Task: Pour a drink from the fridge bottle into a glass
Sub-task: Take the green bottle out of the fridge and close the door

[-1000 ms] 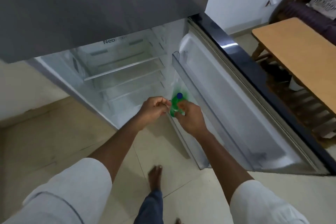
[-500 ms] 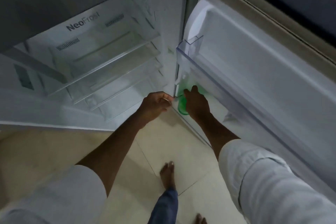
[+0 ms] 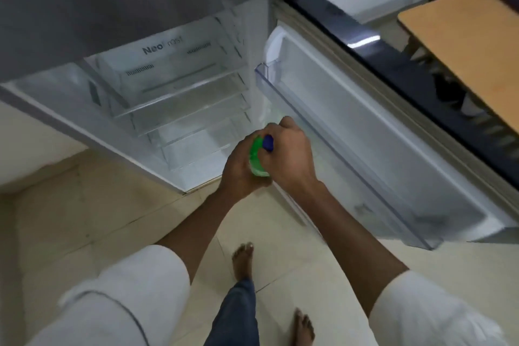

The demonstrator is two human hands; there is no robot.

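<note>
A green bottle [image 3: 257, 159] with a blue cap [image 3: 268, 143] is held between both my hands in front of the open fridge [image 3: 174, 109]. My left hand [image 3: 238, 174] wraps its left side and underside. My right hand [image 3: 289, 157] grips it from the right, fingers curled by the cap. Most of the bottle's body is hidden by my hands. The bottle is out of the door shelf [image 3: 337, 154], just left of it. No glass is in view.
The fridge door [image 3: 393, 126] stands wide open to the right, its clear shelf sticking out towards me. Bare glass shelves fill the fridge interior. A wooden table [image 3: 466, 45] stands at the right behind the door. My bare feet [image 3: 243, 258] are on the tiled floor.
The bottle was low in the door shelf under my right hand; now it is lifted out, and my left hand has closed on it too. The view has pulled back.
</note>
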